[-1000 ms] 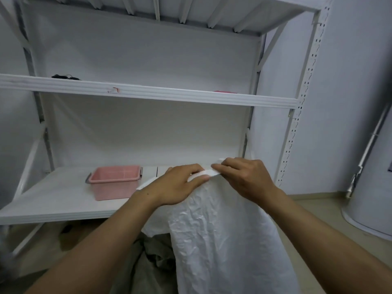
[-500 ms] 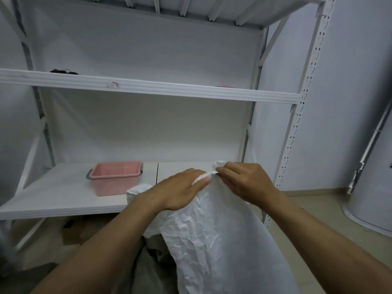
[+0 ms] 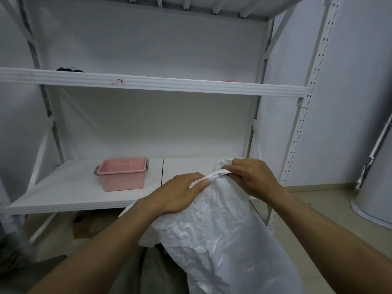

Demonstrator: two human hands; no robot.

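A large crinkled white woven sack [image 3: 222,240] hangs in front of me, its top edge level with the lower shelf. My left hand [image 3: 178,194] pinches the sack's folded top rim on the left side. My right hand [image 3: 252,177] grips the same rim on the right, fingers curled over it. A short stretch of folded rim shows between the two hands. The sack's lower part runs out of the frame at the bottom.
A white metal rack stands ahead; its lower shelf [image 3: 63,194] carries a pink plastic bin [image 3: 123,175]. The middle shelf [image 3: 148,82] holds a small dark object at the left. A perforated upright [image 3: 297,149] rises at right. Brown cardboard lies under the rack.
Both hands have shifted slightly right and lower with the sack's rim. The rim between them has become more bunched and twisted.
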